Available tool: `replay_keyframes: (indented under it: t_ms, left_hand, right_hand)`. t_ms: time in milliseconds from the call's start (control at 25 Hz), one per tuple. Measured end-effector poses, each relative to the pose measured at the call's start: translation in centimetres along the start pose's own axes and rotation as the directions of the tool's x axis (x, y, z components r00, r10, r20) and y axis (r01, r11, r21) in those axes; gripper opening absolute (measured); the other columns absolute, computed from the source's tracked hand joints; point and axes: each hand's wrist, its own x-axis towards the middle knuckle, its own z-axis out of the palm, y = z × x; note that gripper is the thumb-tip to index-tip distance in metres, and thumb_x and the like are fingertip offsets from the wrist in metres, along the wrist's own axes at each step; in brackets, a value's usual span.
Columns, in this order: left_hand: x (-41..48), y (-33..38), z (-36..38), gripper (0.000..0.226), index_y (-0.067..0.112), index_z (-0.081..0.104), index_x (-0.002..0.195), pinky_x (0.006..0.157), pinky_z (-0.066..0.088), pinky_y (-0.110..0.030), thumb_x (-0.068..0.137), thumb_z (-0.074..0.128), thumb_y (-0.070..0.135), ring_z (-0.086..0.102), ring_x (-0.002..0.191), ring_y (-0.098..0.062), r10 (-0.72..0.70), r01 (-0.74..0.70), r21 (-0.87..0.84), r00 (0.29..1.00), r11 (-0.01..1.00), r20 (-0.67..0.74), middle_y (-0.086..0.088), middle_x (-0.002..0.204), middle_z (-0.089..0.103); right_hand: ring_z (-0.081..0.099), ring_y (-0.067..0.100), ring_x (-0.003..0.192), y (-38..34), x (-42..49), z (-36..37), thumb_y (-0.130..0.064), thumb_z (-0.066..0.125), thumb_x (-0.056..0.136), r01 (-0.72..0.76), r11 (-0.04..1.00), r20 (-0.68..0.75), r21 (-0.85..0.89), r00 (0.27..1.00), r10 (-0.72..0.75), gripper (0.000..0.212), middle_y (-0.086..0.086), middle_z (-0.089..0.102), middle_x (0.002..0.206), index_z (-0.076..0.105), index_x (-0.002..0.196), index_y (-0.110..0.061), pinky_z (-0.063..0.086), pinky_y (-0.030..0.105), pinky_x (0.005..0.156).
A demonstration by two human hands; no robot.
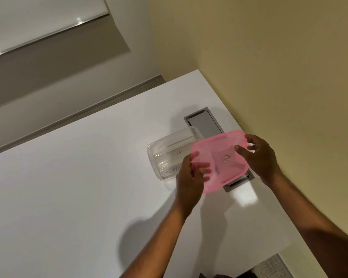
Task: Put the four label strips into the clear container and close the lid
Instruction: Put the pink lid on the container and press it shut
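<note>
**Pink lid held in both hands over the clear container**

The left hand [189,177] grips the near-left edge of the pink lid [221,157], its fingers showing through the translucent plastic from beneath. The right hand [261,157] pinches the lid's far-right edge, thumb on top. Held between the two hands, the lid is tilted and raised off the table [78,187], not yet seated.

At 9 o'clock from the lid, partly covered by its left edge, the clear container [159,155] stands open on the table. Label strips [172,162] lie flat inside it; one nearest the person bears handwritten letters reading "SUPE", another further in has a short scribble. How many strips there are cannot be told, since the left hand and lid hide part of the interior.

Beneath the lid, running from 12 o'clock to 5 o'clock of it, a grey rectangular hatch [206,125] is set flush in the tabletop. The table's right edge runs close along a yellowish wall [269,67] at 1 o'clock.
</note>
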Motion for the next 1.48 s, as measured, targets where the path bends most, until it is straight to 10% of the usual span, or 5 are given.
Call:
replay_keyframes:
  t_ms: [120,320,440,840,1480]
  left_hand:
    - [0.8,0.7,-1.9,0.05,0.022,0.051,0.145,0.087,0.067,-0.047,0.105,0.046,-0.006,0.078,0.096,-0.032,-0.069,0.066,-0.083,0.997,0.994,-0.044,-0.01,0.109,0.078]
    - [2.6,0.4,-4.6,0.054,0.026,0.049,0.147,0.085,0.068,-0.045,0.104,0.049,-0.007,0.079,0.089,-0.03,-0.152,0.125,-0.159,0.974,0.979,-0.167,-0.012,0.115,0.072]
    - [3.4,-0.4,-6.5,0.054,0.029,0.056,0.148,0.082,0.067,-0.038,0.102,0.06,0.002,0.076,0.089,-0.021,-0.125,0.143,0.03,0.935,0.989,-0.332,-0.003,0.119,0.066]
    - [6.2,-2.4,-11.2,0.045,0.019,0.069,0.141,0.095,0.061,-0.041,0.098,0.069,0.007,0.07,0.095,-0.023,-0.091,0.226,0.191,0.838,0.955,-0.538,0.003,0.115,0.071]
    - [7.6,-5.5,-12.9,0.04,0.017,0.07,0.138,0.073,0.048,-0.018,0.101,0.06,0.006,0.067,0.087,-0.01,-0.124,0.272,0.192,0.823,0.943,-0.554,-0.002,0.117,0.072]
  right_hand:
    - [0.064,0.026,0.124,0.2,0.9,0.6,-0.042,0.075,0.094,-0.098,0.995,0.002,0.013,0.995,0.098,0.061,0.005,0.063,0.142,0.057,0.147,-0.018,0.046,0.033,0.093]
    - [0.076,0.031,0.09,-0.5,2.0,2.3,-0.035,0.071,0.097,-0.083,0.989,0.017,0.125,0.996,0.082,0.019,0.002,0.078,0.09,0.077,0.098,-0.017,0.059,0.038,0.079]
    - [0.074,0.027,0.081,-1.7,2.4,3.8,-0.03,0.071,0.097,-0.027,0.995,0.023,0.093,0.999,0.025,0.016,0.002,0.077,0.083,0.078,0.095,-0.016,0.06,0.042,0.083]
    - [0.073,0.031,0.098,-5.6,3.6,9.1,-0.009,0.06,0.1,0.08,0.993,0.086,-0.09,0.994,-0.072,0.023,0.013,0.08,0.104,0.08,0.11,-0.004,0.057,0.035,0.086]
    - [0.065,0.02,0.087,-4.7,3.8,11.6,-0.004,0.061,0.1,0.139,0.98,0.08,-0.142,0.988,-0.129,0.021,0.015,0.08,0.102,0.079,0.11,-0.001,0.039,0.009,0.066]
